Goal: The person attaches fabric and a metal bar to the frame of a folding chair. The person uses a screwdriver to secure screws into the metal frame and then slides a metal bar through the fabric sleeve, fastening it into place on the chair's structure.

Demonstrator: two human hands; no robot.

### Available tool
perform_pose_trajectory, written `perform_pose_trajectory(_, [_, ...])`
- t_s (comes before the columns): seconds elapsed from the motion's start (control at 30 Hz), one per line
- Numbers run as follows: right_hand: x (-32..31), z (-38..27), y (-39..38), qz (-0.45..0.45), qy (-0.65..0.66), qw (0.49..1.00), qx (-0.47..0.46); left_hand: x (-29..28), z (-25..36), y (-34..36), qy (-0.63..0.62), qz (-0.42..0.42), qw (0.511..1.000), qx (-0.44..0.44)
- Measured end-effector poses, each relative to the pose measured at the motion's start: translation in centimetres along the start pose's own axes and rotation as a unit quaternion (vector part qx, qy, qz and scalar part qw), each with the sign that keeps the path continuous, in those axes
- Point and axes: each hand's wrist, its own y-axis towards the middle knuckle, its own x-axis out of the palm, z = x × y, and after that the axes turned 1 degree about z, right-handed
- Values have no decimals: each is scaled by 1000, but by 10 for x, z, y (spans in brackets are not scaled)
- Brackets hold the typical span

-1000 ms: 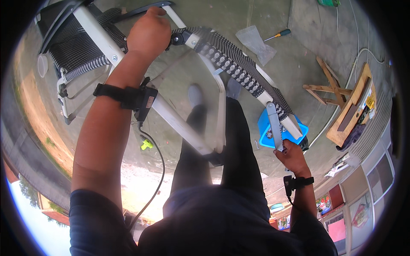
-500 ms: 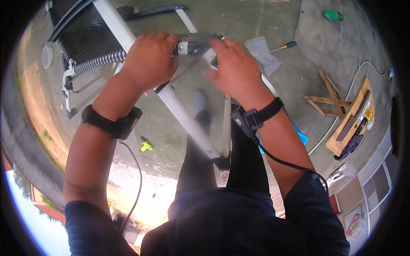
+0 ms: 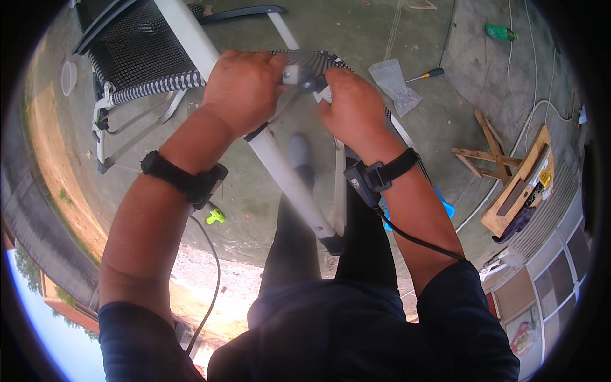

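My left hand (image 3: 242,92) is closed over a white metal tube (image 3: 289,184) of a folding chair, its fingers reaching toward a dark round hinge (image 3: 307,81). On the hinge's other side, my right hand (image 3: 355,105) wraps round a short white frame piece (image 3: 324,94), thumb toward me. Black-and-white woven mesh (image 3: 328,58) shows just beyond both hands. The long tube slopes down to a black end cap (image 3: 332,244) in front of my legs. Up at the left is a black mesh seat (image 3: 137,54) with a striped edge; whether it belongs to the same chair, I cannot tell.
Lying on the concrete floor are a clear plastic bag (image 3: 394,86), a screwdriver (image 3: 426,74), a green bottle (image 3: 501,32) and a lime-green tool (image 3: 216,216). A wooden stool (image 3: 519,184) lies tipped at the right, near a pale hose (image 3: 541,105). Something blue (image 3: 445,207) shows behind my right forearm.
My left hand and the tube under it have shifted slightly right. My right thumb, apart from the frame before, now rests against it, and the hand's fingers have curled in closer.
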Motion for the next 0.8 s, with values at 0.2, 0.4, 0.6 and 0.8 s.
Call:
perform_pose_trajectory(0.2, [0,-2,2,8,-20,1000,3,0,-2,0,-5,5,1000,6])
perform_pose_trajectory(0.4, [1,-9,-3,19,-4,1000,-7,-3,7,-6,-1,-17,1000,-8])
perform_pose_trajectory(0.6, [19,-19,-9,31,33,999,-6,8,10,-17,4,15,1000,2])
perform_pose_trajectory(0.8, [22,-19,-15,50,3,999,13,12,17,-23,5,9,1000,-3])
